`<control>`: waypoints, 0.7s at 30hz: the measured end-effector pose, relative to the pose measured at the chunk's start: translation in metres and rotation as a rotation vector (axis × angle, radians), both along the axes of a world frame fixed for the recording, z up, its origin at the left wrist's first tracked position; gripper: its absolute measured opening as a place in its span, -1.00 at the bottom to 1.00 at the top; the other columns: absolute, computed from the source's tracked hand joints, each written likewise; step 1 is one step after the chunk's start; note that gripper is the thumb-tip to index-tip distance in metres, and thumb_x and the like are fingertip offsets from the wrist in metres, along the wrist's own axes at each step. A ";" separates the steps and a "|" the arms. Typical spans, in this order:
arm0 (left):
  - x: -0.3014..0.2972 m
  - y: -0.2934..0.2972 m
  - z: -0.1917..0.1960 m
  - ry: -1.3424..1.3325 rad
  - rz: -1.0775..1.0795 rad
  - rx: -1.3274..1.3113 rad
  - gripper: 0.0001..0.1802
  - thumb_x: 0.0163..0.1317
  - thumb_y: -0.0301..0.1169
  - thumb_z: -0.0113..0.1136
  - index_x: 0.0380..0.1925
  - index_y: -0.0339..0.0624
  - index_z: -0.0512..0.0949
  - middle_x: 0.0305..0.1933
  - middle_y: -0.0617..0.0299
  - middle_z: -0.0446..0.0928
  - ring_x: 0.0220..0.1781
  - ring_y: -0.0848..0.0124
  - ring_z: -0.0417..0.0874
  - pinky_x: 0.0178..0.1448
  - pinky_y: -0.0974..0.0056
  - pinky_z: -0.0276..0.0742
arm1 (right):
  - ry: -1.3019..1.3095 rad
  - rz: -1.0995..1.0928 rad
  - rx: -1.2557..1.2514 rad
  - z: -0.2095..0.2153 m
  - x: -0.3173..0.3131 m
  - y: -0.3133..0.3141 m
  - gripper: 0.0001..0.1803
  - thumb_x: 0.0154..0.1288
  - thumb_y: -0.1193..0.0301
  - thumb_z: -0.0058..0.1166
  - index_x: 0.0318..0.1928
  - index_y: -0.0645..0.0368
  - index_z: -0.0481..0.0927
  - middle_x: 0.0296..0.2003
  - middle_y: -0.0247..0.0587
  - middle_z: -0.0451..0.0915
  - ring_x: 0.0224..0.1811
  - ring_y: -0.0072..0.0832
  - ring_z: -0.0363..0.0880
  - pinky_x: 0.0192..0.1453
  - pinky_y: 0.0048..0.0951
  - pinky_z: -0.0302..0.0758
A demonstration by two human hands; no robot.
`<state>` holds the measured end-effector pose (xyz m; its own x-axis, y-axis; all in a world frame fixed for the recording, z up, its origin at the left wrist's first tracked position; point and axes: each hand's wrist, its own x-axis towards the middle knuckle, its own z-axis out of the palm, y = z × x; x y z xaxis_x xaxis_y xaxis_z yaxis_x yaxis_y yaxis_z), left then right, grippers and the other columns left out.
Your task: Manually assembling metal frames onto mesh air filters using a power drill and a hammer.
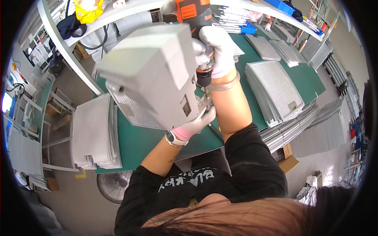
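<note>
A light grey housing (157, 84) stands tilted over the green bench, with a slot in its side and a mesh panel (124, 103) along its left edge. My right hand (216, 43), in a white glove, is closed round an orange and black cordless drill (204, 78). The drill's bit points down at a small silver metal fitting (203, 104) at the housing's lower right edge. My left hand (199, 122), gloved too, curls its fingers at that edge beside the fitting. Part of its grip is hidden under the housing.
Stacked mesh panels (92, 131) stand left, with another mesh stack (273, 88) at right on the green bench (136, 147). A white shelf (130, 10) crosses above. A floor fan (114, 185) sits below left. Another person's gloved hand (268, 26) shows at the far side.
</note>
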<state>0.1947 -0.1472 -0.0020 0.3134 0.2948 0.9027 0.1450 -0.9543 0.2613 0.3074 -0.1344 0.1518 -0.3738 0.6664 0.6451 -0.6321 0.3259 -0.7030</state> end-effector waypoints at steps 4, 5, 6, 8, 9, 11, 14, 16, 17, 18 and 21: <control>-0.003 0.002 -0.008 0.009 -0.006 -0.041 -0.87 -0.17 -0.41 0.37 -0.63 -0.09 0.56 -0.64 0.30 0.41 -0.57 0.26 0.42 -0.46 0.15 0.32 | 0.125 -0.269 -0.137 -0.015 0.006 0.007 -0.44 0.28 0.27 0.04 0.20 0.34 0.33 -0.54 -0.33 0.28 -0.65 -0.71 0.15 -0.63 -0.68 0.08; -0.003 0.002 -0.009 0.020 0.020 -0.022 -0.88 -0.16 -0.41 0.37 -0.61 -0.09 0.58 -0.63 0.30 0.42 -0.57 0.26 0.43 -0.46 0.15 0.32 | 0.110 -0.188 -0.067 -0.012 0.007 0.006 -0.46 0.28 0.27 0.04 0.18 0.34 0.34 -0.54 -0.32 0.29 -0.65 -0.70 0.15 -0.63 -0.68 0.09; -0.001 0.000 -0.008 0.023 0.016 -0.024 -0.88 -0.16 -0.41 0.37 -0.61 -0.09 0.58 -0.63 0.30 0.42 -0.57 0.26 0.43 -0.46 0.15 0.32 | 0.094 -0.106 0.003 -0.012 0.008 0.005 -0.48 0.28 0.27 0.03 0.15 0.34 0.36 -0.54 -0.31 0.30 -0.66 -0.69 0.16 -0.63 -0.67 0.10; -0.002 -0.004 -0.003 -0.035 -0.062 -0.067 -0.88 -0.16 -0.40 0.37 -0.59 -0.10 0.59 -0.62 0.30 0.43 -0.56 0.25 0.43 -0.46 0.15 0.32 | 0.124 -0.196 -0.018 -0.015 0.004 0.008 -0.44 0.26 0.26 0.07 0.17 0.35 0.35 -0.55 -0.33 0.30 -0.67 -0.69 0.15 -0.63 -0.66 0.11; -0.005 -0.005 -0.001 -0.031 -0.057 -0.067 -0.88 -0.16 -0.40 0.37 -0.59 -0.10 0.59 -0.62 0.30 0.43 -0.56 0.25 0.43 -0.46 0.15 0.32 | 0.088 -0.064 0.010 -0.010 0.001 0.004 -0.43 0.25 0.26 0.09 0.18 0.35 0.35 -0.56 -0.33 0.30 -0.67 -0.70 0.15 -0.64 -0.66 0.11; -0.009 -0.007 0.002 0.121 0.029 -0.184 -0.87 -0.16 -0.40 0.37 -0.58 -0.11 0.59 -0.62 0.30 0.46 -0.57 0.26 0.43 -0.46 0.15 0.33 | 0.064 0.002 0.061 -0.004 -0.006 -0.003 -0.38 0.23 0.27 0.12 0.22 0.35 0.34 -0.58 -0.36 0.29 -0.68 -0.72 0.14 -0.64 -0.66 0.08; -0.007 -0.007 0.006 0.123 0.034 -0.144 -0.87 -0.18 -0.37 0.38 -0.63 -0.08 0.60 -0.63 0.32 0.48 -0.56 0.26 0.45 -0.45 0.15 0.34 | 0.061 0.015 0.063 -0.004 -0.003 -0.003 -0.39 0.23 0.27 0.13 0.22 0.35 0.34 -0.58 -0.36 0.29 -0.68 -0.71 0.13 -0.62 -0.65 0.08; -0.007 -0.010 0.014 0.108 0.057 -0.095 -0.87 -0.19 -0.36 0.37 -0.67 -0.06 0.58 -0.66 0.33 0.47 -0.59 0.25 0.46 -0.46 0.15 0.33 | 0.035 0.127 -0.029 0.000 -0.006 -0.006 -0.41 0.24 0.29 0.12 0.21 0.33 0.34 -0.58 -0.36 0.29 -0.66 -0.71 0.14 -0.61 -0.65 0.09; -0.007 -0.012 0.017 0.090 0.069 -0.047 -0.86 -0.21 -0.34 0.37 -0.71 -0.04 0.56 -0.69 0.34 0.46 -0.62 0.24 0.46 -0.46 0.16 0.33 | 0.010 0.088 -0.001 0.000 -0.009 -0.006 -0.45 0.25 0.31 0.10 0.19 0.31 0.37 -0.57 -0.36 0.28 -0.64 -0.71 0.17 -0.58 -0.65 0.11; -0.005 -0.011 0.014 0.094 0.065 -0.046 -0.86 -0.21 -0.34 0.37 -0.71 -0.04 0.56 -0.69 0.34 0.46 -0.62 0.24 0.46 -0.46 0.16 0.33 | -0.018 0.174 -0.052 0.001 -0.010 -0.004 -0.52 0.28 0.35 0.08 0.16 0.30 0.41 -0.56 -0.38 0.30 -0.62 -0.70 0.19 -0.56 -0.66 0.13; -0.005 -0.003 0.007 0.077 0.027 -0.159 -0.84 -0.23 -0.31 0.33 -0.78 -0.01 0.52 -0.74 0.34 0.43 -0.68 0.21 0.45 -0.46 0.14 0.32 | -0.123 0.182 -0.034 0.002 -0.020 0.001 -0.60 0.32 0.39 0.04 0.12 0.30 0.44 -0.54 -0.39 0.35 -0.61 -0.73 0.18 -0.55 -0.66 0.13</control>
<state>0.1894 -0.1504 0.0046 0.3701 0.4409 0.8177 0.1953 -0.8974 0.3956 0.2871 -0.1332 0.1537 -0.5647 0.6012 0.5654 -0.5871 0.1888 -0.7872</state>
